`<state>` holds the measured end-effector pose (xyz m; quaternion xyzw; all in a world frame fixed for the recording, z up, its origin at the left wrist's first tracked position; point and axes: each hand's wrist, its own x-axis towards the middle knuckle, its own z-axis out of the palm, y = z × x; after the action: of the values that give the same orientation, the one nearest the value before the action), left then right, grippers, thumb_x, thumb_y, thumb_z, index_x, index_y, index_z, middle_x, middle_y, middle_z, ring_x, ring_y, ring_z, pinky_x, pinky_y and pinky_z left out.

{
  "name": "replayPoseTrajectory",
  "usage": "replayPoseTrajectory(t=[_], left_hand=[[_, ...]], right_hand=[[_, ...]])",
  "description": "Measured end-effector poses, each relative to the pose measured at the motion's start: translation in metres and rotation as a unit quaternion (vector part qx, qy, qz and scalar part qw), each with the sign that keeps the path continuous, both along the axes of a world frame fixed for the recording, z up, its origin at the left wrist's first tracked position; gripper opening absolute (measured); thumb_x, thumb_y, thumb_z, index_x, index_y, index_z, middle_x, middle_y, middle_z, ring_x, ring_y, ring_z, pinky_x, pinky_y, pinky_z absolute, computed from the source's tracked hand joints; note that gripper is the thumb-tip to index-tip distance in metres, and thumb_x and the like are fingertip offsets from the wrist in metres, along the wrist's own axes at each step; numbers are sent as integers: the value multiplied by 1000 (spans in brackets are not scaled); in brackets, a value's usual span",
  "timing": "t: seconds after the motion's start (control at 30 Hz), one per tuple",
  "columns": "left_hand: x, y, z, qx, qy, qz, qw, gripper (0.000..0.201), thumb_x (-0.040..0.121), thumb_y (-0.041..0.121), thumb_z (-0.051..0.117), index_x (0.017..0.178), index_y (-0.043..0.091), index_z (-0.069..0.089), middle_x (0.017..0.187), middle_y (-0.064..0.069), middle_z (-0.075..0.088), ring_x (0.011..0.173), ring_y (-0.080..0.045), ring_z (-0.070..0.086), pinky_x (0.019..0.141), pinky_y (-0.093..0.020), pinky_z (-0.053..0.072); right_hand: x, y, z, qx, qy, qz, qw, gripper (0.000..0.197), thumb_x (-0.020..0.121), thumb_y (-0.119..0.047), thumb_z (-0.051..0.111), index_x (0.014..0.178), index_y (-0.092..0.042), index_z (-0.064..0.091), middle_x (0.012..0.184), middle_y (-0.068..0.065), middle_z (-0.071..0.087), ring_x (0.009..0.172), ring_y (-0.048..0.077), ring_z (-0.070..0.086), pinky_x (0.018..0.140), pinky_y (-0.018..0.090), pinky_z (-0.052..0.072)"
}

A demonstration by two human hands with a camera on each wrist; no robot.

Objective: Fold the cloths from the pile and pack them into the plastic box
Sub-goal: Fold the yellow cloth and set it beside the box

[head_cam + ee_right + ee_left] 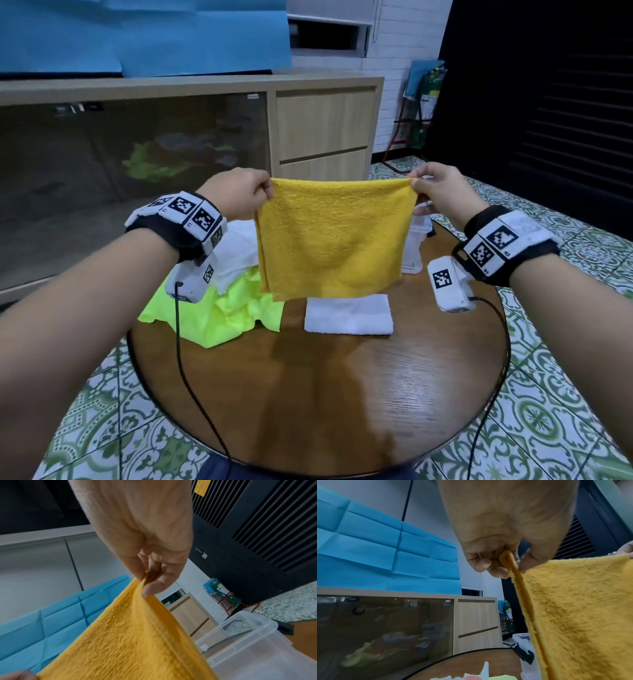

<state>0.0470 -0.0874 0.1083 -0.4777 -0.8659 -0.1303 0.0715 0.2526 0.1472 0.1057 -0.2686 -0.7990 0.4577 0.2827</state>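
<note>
head view: both hands, left hand (239, 192) and right hand (438, 192), pinch the yellow cloth's (332, 236) top corners; it hangs between them above the tabletop (325, 394). left wrist: corner pinched. right wrist: plastic box (257, 642) just below the right hand.

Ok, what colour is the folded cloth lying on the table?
White; the folded terry cloth shows best in the head view.
</note>
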Motion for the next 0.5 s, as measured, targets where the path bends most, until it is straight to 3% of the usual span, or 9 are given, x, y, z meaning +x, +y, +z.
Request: replayPoseTrajectory(t=[0.13,0.23,0.37,0.5], left_hand=[[0,2,-4,31,-80,-39,996,26,83,7,58,108,15,57,98,-1,55,77,-15,55,69,-24,43],[-2,3,-5,47,-47,-66,996,19,90,13,55,108,17,60,101,2,56,85,-16,54,76,-28,45],[-2,5,-4,62,-43,-70,995,23,94,9,45,101,19,65,98,1,60,81,-16,54,71,-28,40],[-1,5,-6,115,-74,-89,987,22,95,11,48,101,18,69,101,-6,51,93,-18,51,85,-29,43]], right_hand=[[2,1,3,-1,39,-33,999,17,94,0,46,86,-9,57,71,2,54,62,10,54,42,14,47],[5,3,5,3,67,-52,996,14,92,2,48,95,-4,60,69,1,55,58,7,55,42,13,47],[8,8,5,12,76,-69,995,15,91,3,49,97,-5,60,70,0,55,57,5,53,39,11,44],[10,14,4,25,86,-85,992,14,90,2,50,95,-5,61,70,1,54,60,9,51,40,11,43]])
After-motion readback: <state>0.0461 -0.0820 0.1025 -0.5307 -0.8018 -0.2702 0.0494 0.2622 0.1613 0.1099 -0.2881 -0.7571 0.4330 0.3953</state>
